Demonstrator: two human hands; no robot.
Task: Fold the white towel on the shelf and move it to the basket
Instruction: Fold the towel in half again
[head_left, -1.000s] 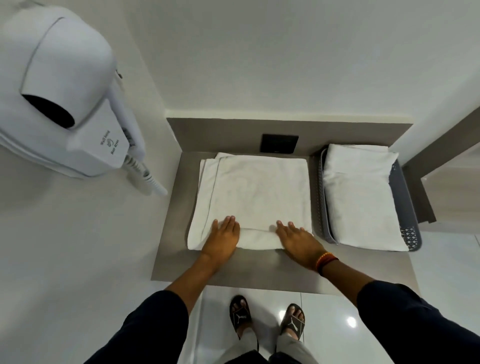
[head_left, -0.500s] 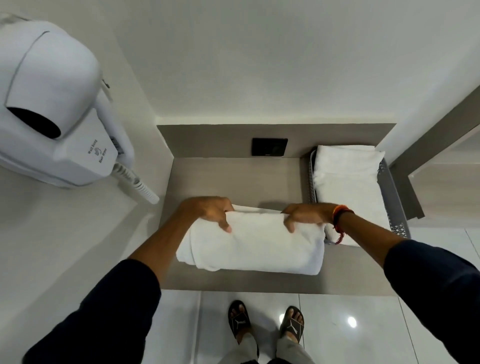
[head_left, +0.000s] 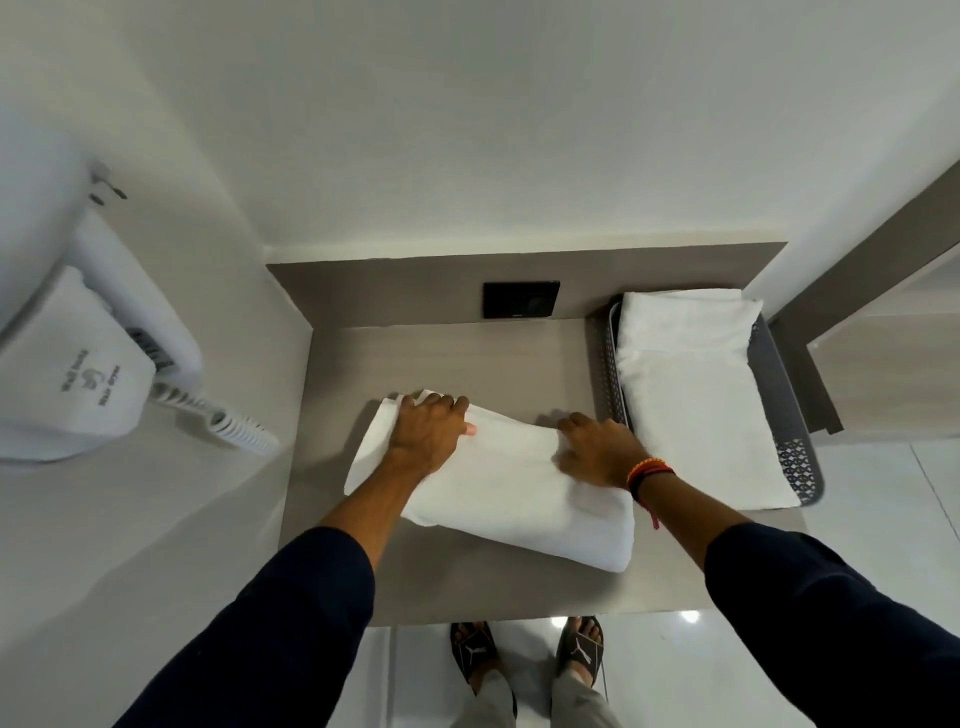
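Shelf (head_left: 431, 364): grey, wall-mounted. Dryer (head_left: 78, 364): white, on left wall. Basket (head_left: 779, 395): grey, perforated, far right on shelf, already holding a folded white cloth (head_left: 691, 395). Towel (head_left: 509, 499): white, folded, lying aslant mid-shelf, left of basket. Left hand (head_left: 428, 434): fingers curled over towel's far left edge. Right hand (head_left: 597, 449): gripping towel's far right edge. Socket (head_left: 521, 299): black, on back panel.

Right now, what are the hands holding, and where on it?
Both hands are on the folded white towel on the shelf. The left hand grips its far left corner, the right hand its far right edge.
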